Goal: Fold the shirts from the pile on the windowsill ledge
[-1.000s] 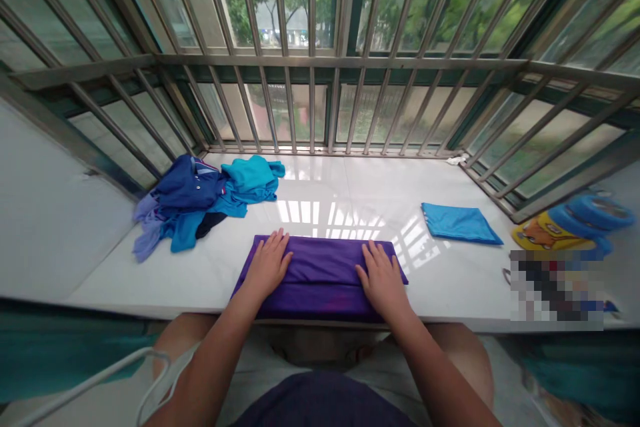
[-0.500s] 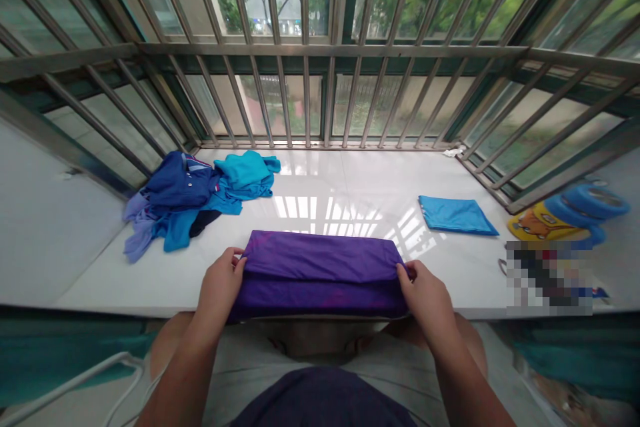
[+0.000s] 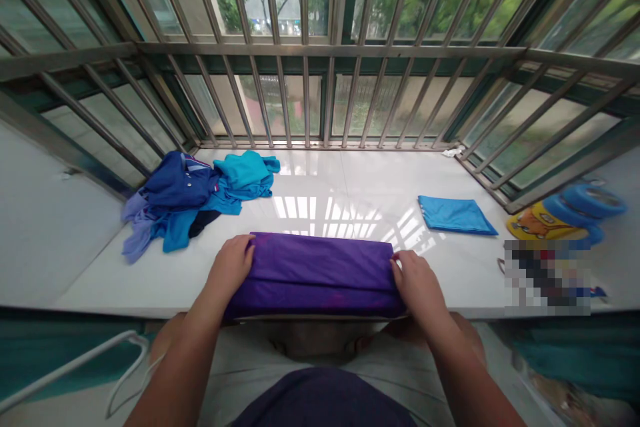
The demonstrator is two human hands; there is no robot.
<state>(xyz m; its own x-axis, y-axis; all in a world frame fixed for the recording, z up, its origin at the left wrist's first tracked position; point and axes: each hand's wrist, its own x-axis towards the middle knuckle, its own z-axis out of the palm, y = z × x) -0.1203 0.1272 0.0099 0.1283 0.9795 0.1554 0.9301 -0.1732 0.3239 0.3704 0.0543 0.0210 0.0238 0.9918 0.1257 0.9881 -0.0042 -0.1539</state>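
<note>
White sill (image 3: 350,193) under barred window. Left hand (image 3: 231,267) and right hand (image 3: 417,280) each gripped an end of purple cloth (image 3: 320,273); edges best kept aligned, fold taut.

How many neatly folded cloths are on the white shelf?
2: the purple folded cloth at the near edge under both hands, and the small blue folded cloth to the right. The crumpled pile may hide more.

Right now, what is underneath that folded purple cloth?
The purple cloth lies on the white ledge, its near edge at the ledge's front. The left hand and right hand grip its ends. Whatever lies directly beneath it is covered by the fabric.
</note>
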